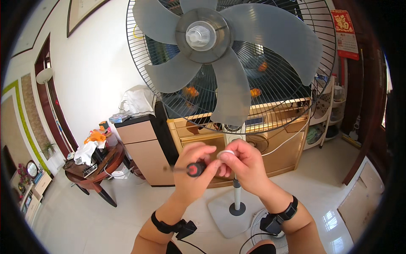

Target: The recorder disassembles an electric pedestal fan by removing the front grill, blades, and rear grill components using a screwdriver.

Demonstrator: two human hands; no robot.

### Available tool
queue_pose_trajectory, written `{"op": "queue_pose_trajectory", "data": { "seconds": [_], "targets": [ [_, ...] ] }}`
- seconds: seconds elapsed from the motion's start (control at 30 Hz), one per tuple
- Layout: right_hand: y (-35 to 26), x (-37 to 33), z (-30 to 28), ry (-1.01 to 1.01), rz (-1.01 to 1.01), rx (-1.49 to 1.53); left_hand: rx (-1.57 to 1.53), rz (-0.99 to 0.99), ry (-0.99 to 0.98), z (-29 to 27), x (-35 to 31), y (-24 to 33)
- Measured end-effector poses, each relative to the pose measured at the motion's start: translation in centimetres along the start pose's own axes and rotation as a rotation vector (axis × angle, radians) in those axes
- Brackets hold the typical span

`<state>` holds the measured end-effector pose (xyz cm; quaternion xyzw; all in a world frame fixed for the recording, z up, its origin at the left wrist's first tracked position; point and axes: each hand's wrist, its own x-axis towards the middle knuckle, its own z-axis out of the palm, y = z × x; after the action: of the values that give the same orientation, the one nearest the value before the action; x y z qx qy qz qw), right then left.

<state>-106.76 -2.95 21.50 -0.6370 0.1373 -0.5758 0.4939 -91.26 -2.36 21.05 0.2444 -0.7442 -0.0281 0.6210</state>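
Closed around a screwdriver (195, 169) with a black and red handle is my left hand (186, 182); the blurred shaft points left. My right hand (247, 167) pinches a small white round piece (225, 154) between thumb and fingers. The left fingertips come close to that piece; whether they touch it I cannot tell. Just beyond both hands stands a pedestal fan with grey translucent blades (230, 84) and a clear plastic knob (198, 36) at the hub. Behind the blades is its black wire rear guard (141, 70); no guard covers the front.
The fan's pole (237, 197) rises from a pale square base (226, 226). A round wire grille (256, 230) lies on the floor beside it. Behind stands a fish tank on a gold cabinet (279, 156). A wooden table (97, 169) with clutter is left, a shelf rack (330, 110) right.
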Motion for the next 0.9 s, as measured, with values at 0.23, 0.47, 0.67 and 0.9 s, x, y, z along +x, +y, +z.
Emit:
{"op": "queue_pose_trajectory", "data": {
  "seconds": [0.23,0.47,0.67,0.9],
  "targets": [
    [-3.0,2.7,0.8,0.150,-0.303,-0.036,-0.143,-0.117,0.080,-2.2,5.9,3.3],
    [-7.8,4.2,0.2,0.121,-0.469,0.025,0.193,0.191,0.196,-3.3,14.0,5.8],
    [-8.6,4.6,-1.2,0.224,-0.567,-0.128,0.511,0.443,0.198,-2.9,16.9,5.6],
    [-8.2,6.2,-2.2,0.419,-0.852,-0.804,0.571,0.534,0.199,-2.5,18.1,5.1]
  ]
}}
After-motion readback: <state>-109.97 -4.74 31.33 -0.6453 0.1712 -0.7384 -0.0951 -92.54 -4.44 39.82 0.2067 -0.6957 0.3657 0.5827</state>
